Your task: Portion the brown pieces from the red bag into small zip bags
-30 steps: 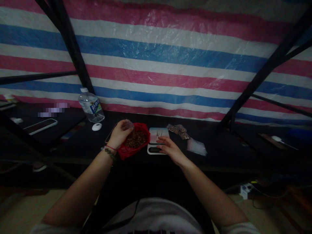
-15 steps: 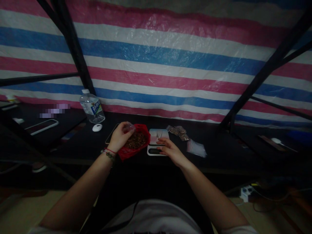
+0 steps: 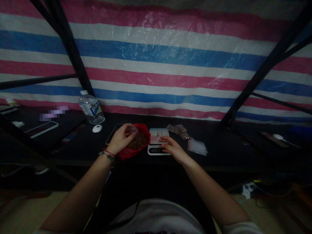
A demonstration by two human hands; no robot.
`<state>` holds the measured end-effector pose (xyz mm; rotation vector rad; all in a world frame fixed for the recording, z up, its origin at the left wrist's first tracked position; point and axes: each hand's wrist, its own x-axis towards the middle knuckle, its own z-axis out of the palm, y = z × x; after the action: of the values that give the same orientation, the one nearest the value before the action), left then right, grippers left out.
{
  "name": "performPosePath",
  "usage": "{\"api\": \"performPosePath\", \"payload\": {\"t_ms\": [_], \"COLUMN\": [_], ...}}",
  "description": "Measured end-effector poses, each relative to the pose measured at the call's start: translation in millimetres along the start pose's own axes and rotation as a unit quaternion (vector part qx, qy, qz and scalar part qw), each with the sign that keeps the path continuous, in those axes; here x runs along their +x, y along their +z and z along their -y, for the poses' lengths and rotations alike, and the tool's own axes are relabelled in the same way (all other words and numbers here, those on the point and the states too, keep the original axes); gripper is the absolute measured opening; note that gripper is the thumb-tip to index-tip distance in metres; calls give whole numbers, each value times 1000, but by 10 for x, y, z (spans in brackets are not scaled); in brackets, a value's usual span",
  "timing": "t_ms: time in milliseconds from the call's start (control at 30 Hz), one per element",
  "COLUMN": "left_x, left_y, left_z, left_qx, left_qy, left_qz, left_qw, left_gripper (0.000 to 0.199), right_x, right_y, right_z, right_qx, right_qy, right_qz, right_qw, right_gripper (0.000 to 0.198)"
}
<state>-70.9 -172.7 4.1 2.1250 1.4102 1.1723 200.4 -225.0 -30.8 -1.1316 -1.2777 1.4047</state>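
Above a red plastic bag full of loose brown bits, my left hand pinches a small clear plastic bag. What is inside that small bag is too dim to tell. My right hand hovers at the right side of a small white kitchen scale, fingers stretched and apart, nothing visible in them. Its fingertips overlap the pale weighing plate; whether they touch it I cannot tell. Right of the scale lie several filled clear packets and a stack of flat clear zip bags.
A big clear plastic bottle stands at the back left, a white computer mouse in front of it. A phone lies further left. On the right is a white spoon. Black metal posts frame the black table.
My left hand has shifted slightly to the right with the small clear bag over the red bag. My right hand has drawn back a little to the right over the scale.
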Motion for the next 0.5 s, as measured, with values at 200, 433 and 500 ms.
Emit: {"api": "performPosePath", "payload": {"t_ms": [200,433,500], "left_x": [21,-68,-148], "left_y": [13,98,160], "left_z": [43,-206,-328], "left_qx": [-78,-235,-284], "left_qy": [-14,-15,31], "left_qz": [-24,-52,-28], "left_qw": [997,970,958], "left_gripper": [41,47,45], "right_x": [43,7,-38], "right_y": [-76,15,85], "right_z": [-29,-40,-36], "right_qx": [-6,12,57], "right_qy": [0,5,11], "right_qz": [-8,4,34], "right_qw": [1000,1000,998], "right_gripper": [38,35,37]}}
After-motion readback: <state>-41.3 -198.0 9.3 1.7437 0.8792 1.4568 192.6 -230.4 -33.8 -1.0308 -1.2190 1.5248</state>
